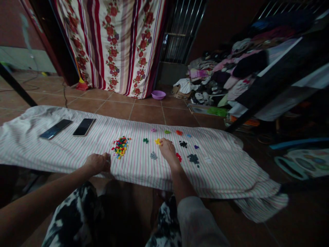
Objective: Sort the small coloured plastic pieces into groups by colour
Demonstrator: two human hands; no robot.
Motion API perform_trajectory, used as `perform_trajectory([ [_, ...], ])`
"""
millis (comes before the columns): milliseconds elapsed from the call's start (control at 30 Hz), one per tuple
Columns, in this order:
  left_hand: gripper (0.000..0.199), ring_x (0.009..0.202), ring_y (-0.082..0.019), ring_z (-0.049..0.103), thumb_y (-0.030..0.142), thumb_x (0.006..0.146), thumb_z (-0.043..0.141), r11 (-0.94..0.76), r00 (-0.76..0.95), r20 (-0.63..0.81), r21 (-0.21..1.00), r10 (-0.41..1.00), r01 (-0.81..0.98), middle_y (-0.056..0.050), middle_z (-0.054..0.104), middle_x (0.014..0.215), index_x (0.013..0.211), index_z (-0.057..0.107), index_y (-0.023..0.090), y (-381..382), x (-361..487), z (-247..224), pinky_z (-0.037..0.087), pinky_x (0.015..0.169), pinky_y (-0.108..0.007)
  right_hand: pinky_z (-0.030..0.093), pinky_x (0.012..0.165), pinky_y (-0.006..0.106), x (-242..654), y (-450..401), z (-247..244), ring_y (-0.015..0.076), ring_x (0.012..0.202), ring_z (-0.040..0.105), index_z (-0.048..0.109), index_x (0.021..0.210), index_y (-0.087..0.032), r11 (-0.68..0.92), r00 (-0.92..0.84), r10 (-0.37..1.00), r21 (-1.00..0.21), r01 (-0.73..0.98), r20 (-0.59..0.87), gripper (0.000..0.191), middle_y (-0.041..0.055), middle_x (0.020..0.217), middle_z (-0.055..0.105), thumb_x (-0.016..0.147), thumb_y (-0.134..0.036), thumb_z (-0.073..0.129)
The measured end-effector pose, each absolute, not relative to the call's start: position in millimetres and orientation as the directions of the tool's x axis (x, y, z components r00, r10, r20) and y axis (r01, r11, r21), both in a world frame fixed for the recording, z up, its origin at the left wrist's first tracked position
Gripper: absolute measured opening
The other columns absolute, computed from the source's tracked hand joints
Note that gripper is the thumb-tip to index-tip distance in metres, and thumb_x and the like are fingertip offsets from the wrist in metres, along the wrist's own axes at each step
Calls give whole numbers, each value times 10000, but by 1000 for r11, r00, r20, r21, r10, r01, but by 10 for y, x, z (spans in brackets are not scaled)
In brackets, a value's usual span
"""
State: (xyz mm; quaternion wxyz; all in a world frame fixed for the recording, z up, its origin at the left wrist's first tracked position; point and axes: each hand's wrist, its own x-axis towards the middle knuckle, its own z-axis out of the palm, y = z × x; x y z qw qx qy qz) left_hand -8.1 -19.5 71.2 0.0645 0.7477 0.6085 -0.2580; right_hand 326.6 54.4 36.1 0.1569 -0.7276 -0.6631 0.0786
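My right hand (167, 149) reaches down to a small heap of yellow pieces (157, 141), its fingers pinched together at the heap's edge; whatever is between them is hidden. Left of the mixed pile of small coloured pieces (120, 146), my left hand (98, 162) rests low over the cloth with curled fingers, and its grasp cannot be seen into. Around my right hand lie single-colour heaps: dark green (145, 140), grey (153, 155), red (179, 157), black (183, 144), dark grey (193, 159), orange (179, 132), light green (167, 131) and pink (153, 130).
A striped cloth (221, 171) covers the long low surface. Two phones, one dark (56, 129) and one light-edged (84, 127), lie at its left. Beyond are a floral curtain (120, 44), a purple basin (158, 95) and piled clothes (216, 79). Dark posts stand at both sides.
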Motion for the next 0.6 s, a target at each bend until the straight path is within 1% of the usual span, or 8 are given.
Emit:
perform_trajectory([
  [100,428,1048,-306,687,225,905,318,-247,116,-467,-230,877,941,-215,703,1085,1255,536,109,-205,-70,731,507,877,-449,436,810,291,3258,552,298,219,988,644,664,1071,-184,-48,92,989,-329,943,119,252,106,1010,725,891,-109,505],
  [267,447,1069,-323,680,223,908,324,-235,105,-472,-226,875,945,-231,704,1090,1288,519,91,-206,-63,741,504,879,-457,441,821,288,3244,604,193,205,944,660,648,1086,-208,-61,112,983,-321,945,144,278,95,948,728,874,-85,516],
  [467,430,1078,-326,680,277,922,347,-226,95,-466,-234,880,945,-229,709,1093,1260,532,87,-190,-70,707,499,887,-443,448,834,285,3207,654,201,209,999,662,646,1117,-192,-124,160,983,-320,939,91,215,111,1018,724,915,-181,570],
  [600,438,1079,-336,678,262,921,337,-225,92,-476,-230,874,947,-234,710,1083,1264,521,61,-179,-70,718,499,880,-445,449,827,283,3189,662,239,206,1008,663,651,1111,-192,-153,180,983,-332,931,49,199,101,1054,726,925,-216,586],
])
